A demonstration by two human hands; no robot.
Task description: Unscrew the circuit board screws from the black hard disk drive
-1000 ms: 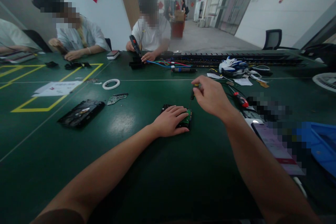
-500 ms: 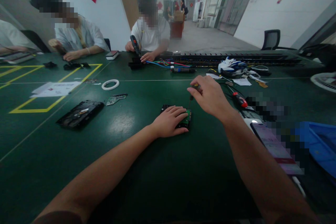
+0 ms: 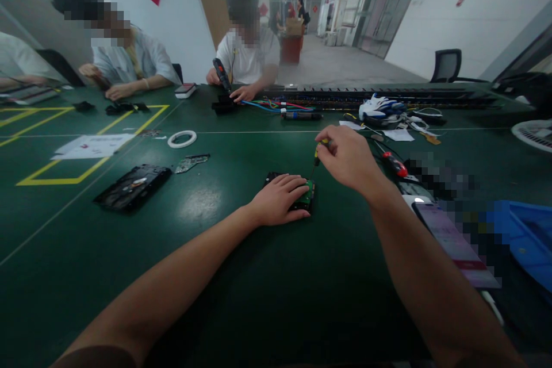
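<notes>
A hard drive [image 3: 307,198] lies on the green table in front of me, its green circuit board facing up. Across its top rests my left hand [image 3: 281,200], fingers stretched out flat and pressing on it, covering much of the drive. My right hand [image 3: 347,155] is closed around the yellow-and-black handle of a small screwdriver [image 3: 317,159]. The thin shaft points down to the drive's far right corner; whether the tip sits in a screw is too small to tell.
Left lies an opened black drive casing [image 3: 133,187], with a loose circuit board [image 3: 192,163] and a white ring [image 3: 181,138] beyond. On the right are a red-and-black screwdriver [image 3: 394,164], a phone [image 3: 457,241] and a blue bin [image 3: 528,241]. Co-workers [image 3: 248,52] sit opposite.
My right hand has turned slightly and shifted a little right, tilting the screwdriver handle and showing more of its yellow. My left hand has stayed on the hard drive.
</notes>
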